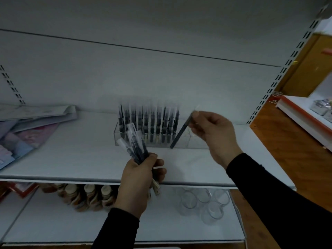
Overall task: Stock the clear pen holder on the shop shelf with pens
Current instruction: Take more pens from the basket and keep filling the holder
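Clear rectangular plastic pen holder (pixel 188 139): black-barrelled pens (pixel 152 126). White metal shelf (pixel 80 159). Pink-patterned booklets (pixel 34 132) at 9 o'clock.

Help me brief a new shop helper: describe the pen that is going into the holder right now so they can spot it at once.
On the white shelf stands a clear holder with a row of upright pens. Just right of that row, the right hand pinches one dark pen. It alone leans, its lower end down at the holder.
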